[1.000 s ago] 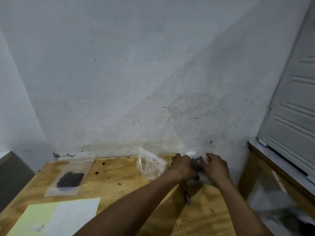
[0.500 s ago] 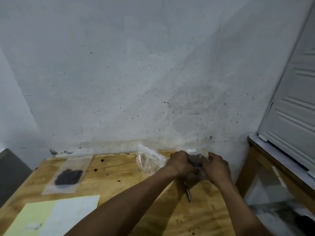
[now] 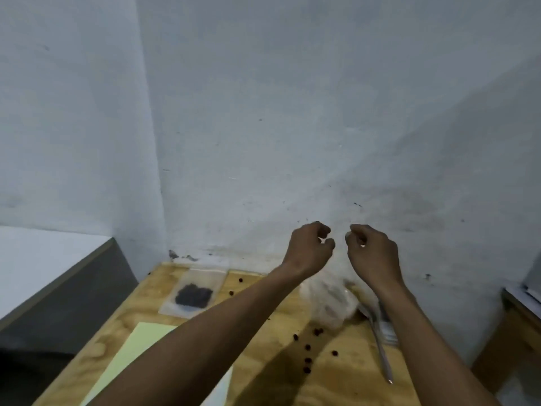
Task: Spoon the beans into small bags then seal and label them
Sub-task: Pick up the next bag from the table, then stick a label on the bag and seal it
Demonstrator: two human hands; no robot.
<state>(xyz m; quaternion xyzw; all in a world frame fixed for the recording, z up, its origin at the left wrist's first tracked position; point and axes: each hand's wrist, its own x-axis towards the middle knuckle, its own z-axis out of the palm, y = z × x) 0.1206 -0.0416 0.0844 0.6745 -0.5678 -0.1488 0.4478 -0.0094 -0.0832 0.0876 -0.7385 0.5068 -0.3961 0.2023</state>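
Both hands are up off the desk [image 3: 263, 376] now; left hand [image 3: 310, 249] curled, empty; right hand [image 3: 370, 253] maybe pinching something pale, can't tell; filled bag [image 3: 386, 326] lies under the right arm, beans [image 3: 307, 360] scattered; labelling next probably.

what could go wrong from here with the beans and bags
1. Loose beans lie scattered on the wooden table under the raised forearms; a lowered arm could sweep them off the edge.
2. The crumpled clear bag sits beneath the left hand and right hand; if it is open, a bump might spill more.
3. The pen lies close to the table's right edge and could roll off.
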